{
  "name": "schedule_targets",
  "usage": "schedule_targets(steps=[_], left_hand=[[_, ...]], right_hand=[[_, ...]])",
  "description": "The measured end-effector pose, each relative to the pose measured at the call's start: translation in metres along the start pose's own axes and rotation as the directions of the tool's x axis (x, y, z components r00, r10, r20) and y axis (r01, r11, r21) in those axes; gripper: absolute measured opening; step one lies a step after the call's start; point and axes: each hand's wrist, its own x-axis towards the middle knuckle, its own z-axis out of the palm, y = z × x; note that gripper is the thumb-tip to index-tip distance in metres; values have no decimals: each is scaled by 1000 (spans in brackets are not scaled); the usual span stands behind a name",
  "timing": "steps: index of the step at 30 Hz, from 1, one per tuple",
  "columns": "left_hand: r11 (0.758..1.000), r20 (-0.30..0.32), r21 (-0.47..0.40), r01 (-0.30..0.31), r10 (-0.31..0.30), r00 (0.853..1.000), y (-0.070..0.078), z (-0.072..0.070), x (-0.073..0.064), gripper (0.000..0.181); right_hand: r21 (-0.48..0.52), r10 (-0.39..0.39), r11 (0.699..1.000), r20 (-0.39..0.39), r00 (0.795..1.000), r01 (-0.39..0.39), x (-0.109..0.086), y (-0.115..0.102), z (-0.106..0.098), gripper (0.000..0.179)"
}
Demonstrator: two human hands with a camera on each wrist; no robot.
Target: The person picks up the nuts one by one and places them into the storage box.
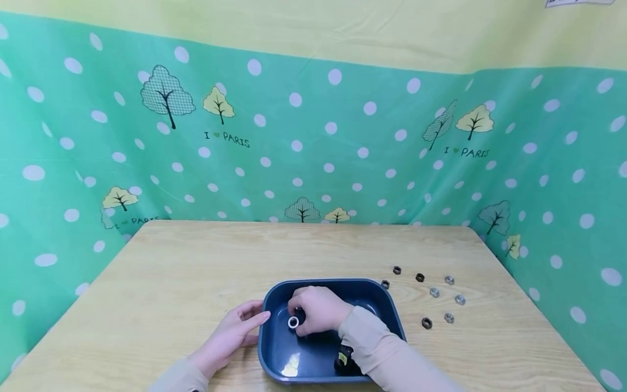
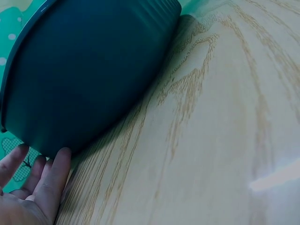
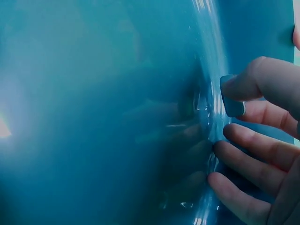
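A dark blue plastic tub (image 1: 313,375) stands at the table's front middle. Inside it, near the left wall, my right hand (image 1: 318,310) pinches a small metal nut (image 1: 293,322) whose ring-shaped face looks bright. Thumb and index finger hold this nut (image 3: 232,101) on edge in the right wrist view, above the tub's glossy floor; the other fingers are spread loosely. My left hand (image 1: 235,332) holds the tub's left side, thumb over the rim and fingers against the outer wall. Seen from the left wrist, its fingertips (image 2: 62,157) touch that wall.
Right of the tub, several loose nuts lie on the wooden table (image 1: 206,261): dark ones such as this nut (image 1: 426,323) and silver ones such as this nut (image 1: 459,299). One dark nut (image 1: 385,284) lies close to the rim. A patterned curtain (image 1: 294,125) surrounds the table.
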Motion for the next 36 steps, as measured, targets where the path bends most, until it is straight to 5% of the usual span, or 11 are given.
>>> schedule_targets(steps=[36], left_hand=[[1000,-44,9,20,-19,999,2,4,3,55]], right_hand=[[-91,52,995,12,999,-51,-1,-2,4,17]])
